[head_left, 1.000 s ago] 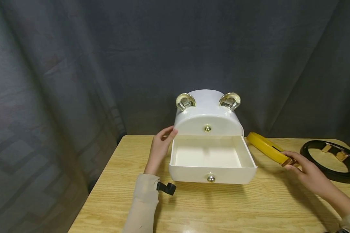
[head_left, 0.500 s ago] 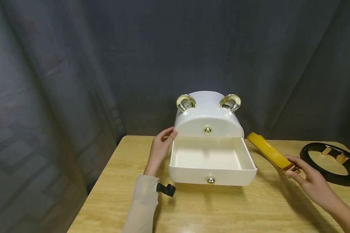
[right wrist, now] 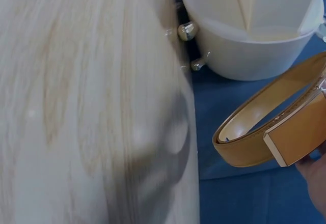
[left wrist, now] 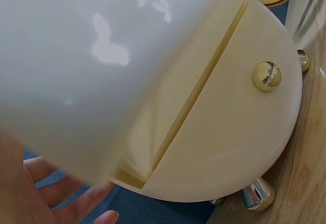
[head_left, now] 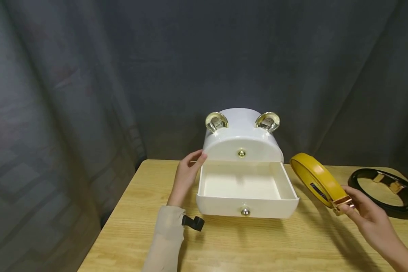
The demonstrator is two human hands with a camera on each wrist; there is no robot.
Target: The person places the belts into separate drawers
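Gripping the yellow belt (head_left: 321,175) by its gold buckle (head_left: 341,201), your right hand (head_left: 374,221) holds it up over the table (head_left: 122,234) in the head view; the looped strap reaches away from those fingers, toward the white box (head_left: 241,126). The black belt (head_left: 399,212) lies coiled on the table just to their right. Your left hand (head_left: 184,178) rests at the box's left edge, thumb tip touching it, fingers loosely extended along the side. Just right of those left fingers the drawer (head_left: 221,206) stands pulled out, and the gold ears (head_left: 216,121) sit above them on the box. Your sleeve (head_left: 163,241) is nearer you than the left fingers. In the left wrist view, your parted fingers are partly hidden behind a blurred white surface; to their right is a lower rounded front (left wrist: 229,117) with a gold knob (left wrist: 266,76). In the right wrist view, only part of your right fingers shows, just below the buckle, with the box past the belt's loop.
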